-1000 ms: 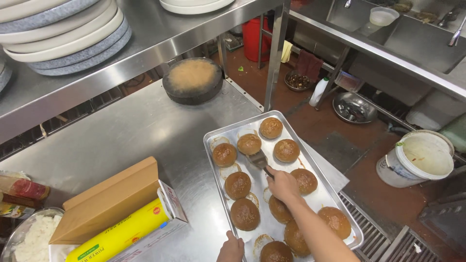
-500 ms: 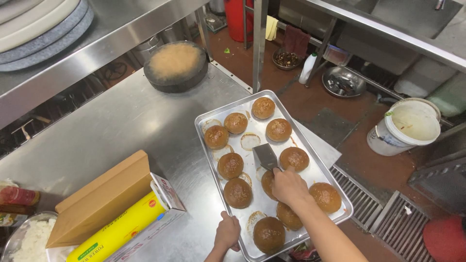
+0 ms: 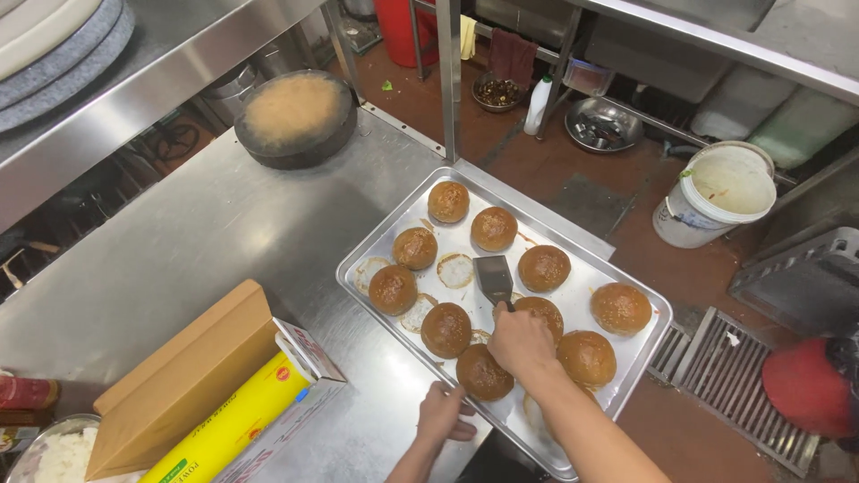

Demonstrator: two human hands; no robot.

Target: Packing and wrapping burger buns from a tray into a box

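Note:
A metal baking tray (image 3: 582, 268) lies on the steel table (image 3: 206, 241) and holds several browned buns (image 3: 494, 228) plus a few pale bun halves (image 3: 455, 269). My right hand (image 3: 522, 342) is over the tray's middle, shut on the handle of a small metal spatula (image 3: 494, 277) whose blade rests on the tray between the buns. My left hand (image 3: 444, 416) presses on the tray's near edge by a bun (image 3: 484, 372).
An open cardboard box with a yellow wrap roll (image 3: 224, 402) lies at the left front. A round dark chopping block (image 3: 295, 116) stands at the table's back. On the floor sit a white bucket (image 3: 716, 192), a metal bowl (image 3: 603, 124) and a drain grate (image 3: 743, 385).
The view has shifted left and closer. My right hand with the spatula stays over the tray's middle; my left hand stays at the tray's near edge.

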